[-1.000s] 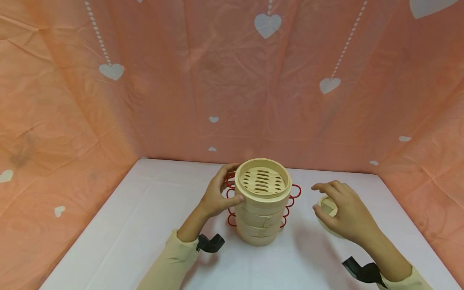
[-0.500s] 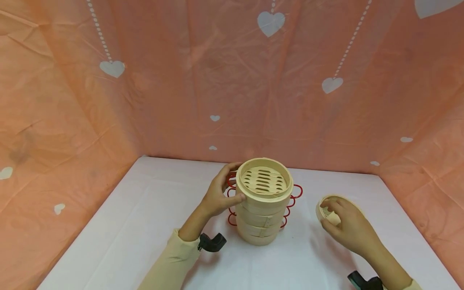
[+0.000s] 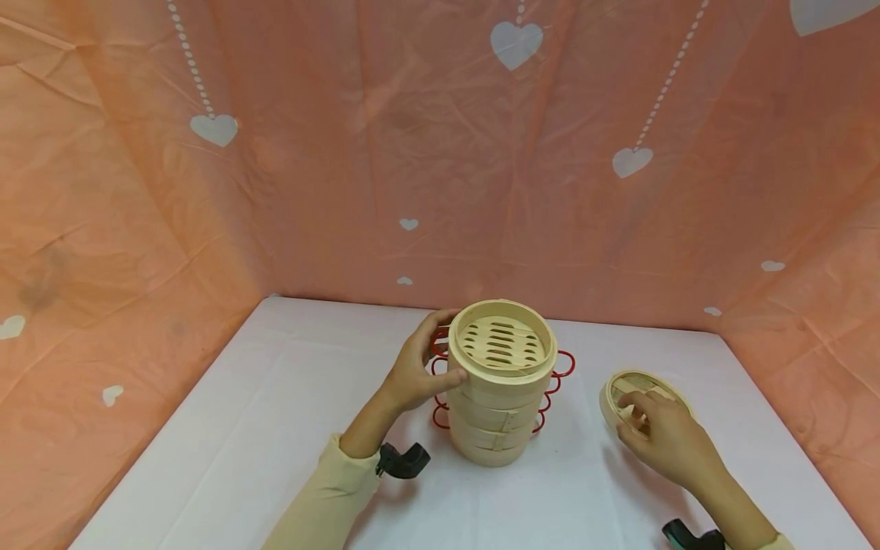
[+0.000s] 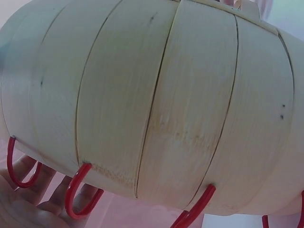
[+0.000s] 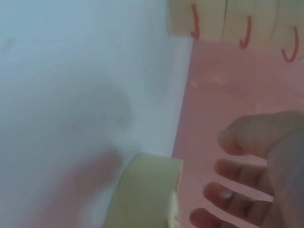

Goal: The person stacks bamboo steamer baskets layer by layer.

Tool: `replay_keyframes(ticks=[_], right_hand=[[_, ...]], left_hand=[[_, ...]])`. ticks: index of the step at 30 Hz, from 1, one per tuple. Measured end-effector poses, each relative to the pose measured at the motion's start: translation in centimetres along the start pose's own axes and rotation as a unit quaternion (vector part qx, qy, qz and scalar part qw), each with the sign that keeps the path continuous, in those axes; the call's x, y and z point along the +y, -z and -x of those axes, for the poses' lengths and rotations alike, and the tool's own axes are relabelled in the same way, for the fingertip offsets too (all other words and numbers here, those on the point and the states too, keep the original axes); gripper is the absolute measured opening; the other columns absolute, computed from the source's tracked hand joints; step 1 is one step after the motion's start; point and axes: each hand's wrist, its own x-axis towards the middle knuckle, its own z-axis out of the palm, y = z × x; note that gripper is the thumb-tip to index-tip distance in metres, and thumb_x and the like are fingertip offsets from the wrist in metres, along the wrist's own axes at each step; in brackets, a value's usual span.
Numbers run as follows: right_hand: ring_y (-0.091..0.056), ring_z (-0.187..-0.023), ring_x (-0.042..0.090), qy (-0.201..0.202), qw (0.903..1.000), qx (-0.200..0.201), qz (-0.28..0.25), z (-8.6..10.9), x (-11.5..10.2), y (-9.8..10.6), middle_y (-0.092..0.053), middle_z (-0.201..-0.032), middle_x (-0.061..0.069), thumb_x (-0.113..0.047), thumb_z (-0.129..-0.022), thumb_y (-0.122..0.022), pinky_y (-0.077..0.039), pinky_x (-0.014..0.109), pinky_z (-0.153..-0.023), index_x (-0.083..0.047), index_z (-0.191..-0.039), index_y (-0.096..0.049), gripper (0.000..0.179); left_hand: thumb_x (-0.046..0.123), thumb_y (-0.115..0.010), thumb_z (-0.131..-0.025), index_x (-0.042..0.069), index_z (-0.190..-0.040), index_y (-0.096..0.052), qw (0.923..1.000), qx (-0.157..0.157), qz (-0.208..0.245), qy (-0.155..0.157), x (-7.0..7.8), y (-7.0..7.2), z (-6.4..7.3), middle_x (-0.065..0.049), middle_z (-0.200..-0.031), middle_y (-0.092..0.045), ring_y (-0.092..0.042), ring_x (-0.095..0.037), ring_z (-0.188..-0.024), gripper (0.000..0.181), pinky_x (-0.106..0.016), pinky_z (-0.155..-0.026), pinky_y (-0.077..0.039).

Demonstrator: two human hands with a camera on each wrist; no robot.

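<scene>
My left hand holds the left side of a tall stacked bamboo steamer, its thumb on the front wall. Slotted wood shows inside the uncovered top tier. Red loop handles stick out on both sides of the stack. In the left wrist view, fingers show behind the loops. To the right, a round bamboo lid lies on the table, with my right hand over it, fingers loosely bent. The right wrist view shows those fingers apart from the lid's side wall; contact with its top cannot be told.
A white cloth covers the table. Orange hangings with white hearts enclose its back and sides. Black wrist mounts sit on both wrists.
My right hand has come down over the lid from above its left part, moving slightly right. My left hand and the steamer stay in place.
</scene>
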Motion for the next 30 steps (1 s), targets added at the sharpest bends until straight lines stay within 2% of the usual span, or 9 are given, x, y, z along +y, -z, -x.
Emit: replay_keyframes(ticks=[5,11,21,30], right_hand=[[-0.054,-0.067,0.008,0.002,0.9999,0.003,0.011,0.1,0.6,-0.5,-0.059,-0.071,-0.006,-0.013,-0.073,-0.073,-0.042,0.029,-0.056,-0.012,-0.093,-0.067,0.021],[-0.04,-0.059,0.001,0.014,0.9994,0.016,0.028,0.3,1.2,-1.2,-0.046,-0.062,-0.013,-0.011,-0.07,-0.074,-0.034,0.022,-0.054,-0.013,-0.087,-0.067,0.018],[-0.045,-0.065,0.007,0.006,0.9996,0.011,0.025,0.5,1.7,-1.8,-0.05,-0.067,-0.009,-0.01,-0.07,-0.073,-0.038,0.027,-0.058,-0.014,-0.086,-0.066,0.018],[-0.042,-0.064,0.009,-0.025,0.9993,-0.017,0.021,0.1,1.7,-1.9,-0.047,-0.067,-0.006,-0.007,-0.07,-0.069,-0.033,0.025,-0.055,-0.012,-0.087,-0.065,0.019]], left_hand=[[0.057,-0.072,-0.075,0.005,-0.14,-0.041,1.0,-0.003,-0.001,-0.004,0.0,0.0,0.1,-0.016,-0.135,-0.051,-0.051,-0.031,-0.123,0.088,-0.033,-0.098,-0.049],[0.056,-0.072,-0.075,0.005,-0.139,-0.042,1.0,-0.003,-0.004,-0.007,0.1,0.0,0.1,-0.017,-0.134,-0.052,-0.051,-0.03,-0.122,0.087,-0.033,-0.098,-0.049],[0.059,-0.071,-0.075,0.005,-0.14,-0.041,0.9999,-0.005,-0.008,-0.007,0.3,0.0,0.2,-0.017,-0.134,-0.051,-0.052,-0.03,-0.121,0.089,-0.032,-0.098,-0.049],[0.061,-0.07,-0.076,0.005,-0.141,-0.04,0.9999,-0.009,-0.011,-0.006,0.3,0.1,0.1,-0.016,-0.136,-0.05,-0.051,-0.031,-0.122,0.09,-0.032,-0.098,-0.049]])
